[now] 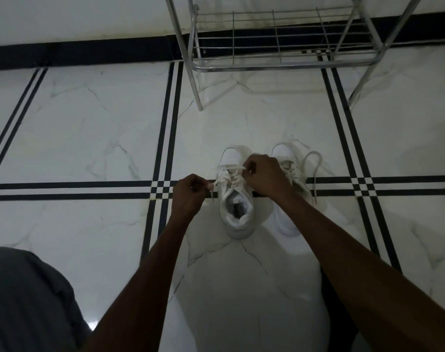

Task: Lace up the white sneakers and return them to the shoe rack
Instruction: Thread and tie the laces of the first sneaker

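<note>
Two white sneakers stand side by side on the floor, toes pointing away from me. The left sneaker [235,214] has its lace [217,182] partly threaded. My left hand [188,194] pinches one lace end, pulled out to the shoe's left. My right hand [264,174] is closed on the lace over the upper eyelets. The right sneaker [283,153] is partly hidden behind my right wrist, and its loose lace [315,171] loops onto the floor. The metal shoe rack [279,63] stands just beyond the shoes.
The floor [89,128] is white marble tile with black double stripes. A black skirting band [76,53] runs along the wall behind. My knee in grey cloth [26,301] fills the lower left corner. The rack's lower wire shelf holds nothing.
</note>
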### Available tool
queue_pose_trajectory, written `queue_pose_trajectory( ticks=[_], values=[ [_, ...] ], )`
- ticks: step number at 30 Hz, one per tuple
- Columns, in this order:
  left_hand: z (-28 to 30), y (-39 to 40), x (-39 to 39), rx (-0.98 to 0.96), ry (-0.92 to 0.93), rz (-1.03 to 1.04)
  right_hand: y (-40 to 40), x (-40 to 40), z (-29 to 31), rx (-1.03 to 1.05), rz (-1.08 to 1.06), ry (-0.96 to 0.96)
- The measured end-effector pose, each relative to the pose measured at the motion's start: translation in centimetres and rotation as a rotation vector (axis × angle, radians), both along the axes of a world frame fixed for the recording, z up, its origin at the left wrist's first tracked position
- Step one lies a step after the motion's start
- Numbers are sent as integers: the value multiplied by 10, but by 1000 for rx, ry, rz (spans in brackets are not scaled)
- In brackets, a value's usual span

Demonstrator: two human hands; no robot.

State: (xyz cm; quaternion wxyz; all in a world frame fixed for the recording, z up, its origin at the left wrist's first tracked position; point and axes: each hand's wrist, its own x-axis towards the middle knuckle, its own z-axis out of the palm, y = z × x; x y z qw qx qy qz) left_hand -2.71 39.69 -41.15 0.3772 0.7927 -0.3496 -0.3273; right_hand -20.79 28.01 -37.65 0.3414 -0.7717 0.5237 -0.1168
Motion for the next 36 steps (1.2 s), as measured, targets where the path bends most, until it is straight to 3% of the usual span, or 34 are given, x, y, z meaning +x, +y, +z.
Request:
queue_pose_trajectory(
  ticks=[6,9,12,17,19,22,24,27,31,36],
  values=[
    [-5,0,2,15,-1,-53,-20,-18,-6,101,-208,-29],
    [-4,-1,3,6,-89,-149,-21,-24,-5,117,-101,28],
    [-3,-1,3,30,-191,-201,-15,-28,-9,208,135,63],
    [-4,4,6,23,-326,-248,-6,-25,-28,4,237,166],
    [-4,5,6,20,-521,-280,-10,-24,-31,17,280,255],
    [-1,7,4,129,-837,-325,-16,-42,-56,-441,410,390],
    [-1,10,9,175,-951,-339,-17,-64,-73,-655,405,495],
    [-2,15,18,144,-1017,-307,-15,-69,-68,-598,328,487],
    [-3,14,19,86,-896,-348,-22,-45,-45,-48,163,378],
    [-15,15,16,-1,-362,-363,-14,-36,-37,-47,183,329]
  ],
)
